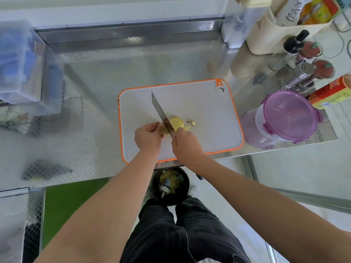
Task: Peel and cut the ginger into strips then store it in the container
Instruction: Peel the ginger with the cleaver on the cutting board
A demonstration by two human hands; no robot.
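Mid-slicing: your left hand [148, 136] fingers pin the peeled ginger [176, 122] mid cutting board [209, 118], right hand [185, 143] grips the cleaver [160, 112]; strips and lidded container [288, 116] remain.

Single head view, steeply downward, wide-angle, near cutting board [205, 111] at counter edge.

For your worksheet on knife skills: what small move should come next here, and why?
Probably press the cleaver down through the ginger piece pinned by the left hand. The right hand has the blade set against it, and only a few slices lie on the cutting board.
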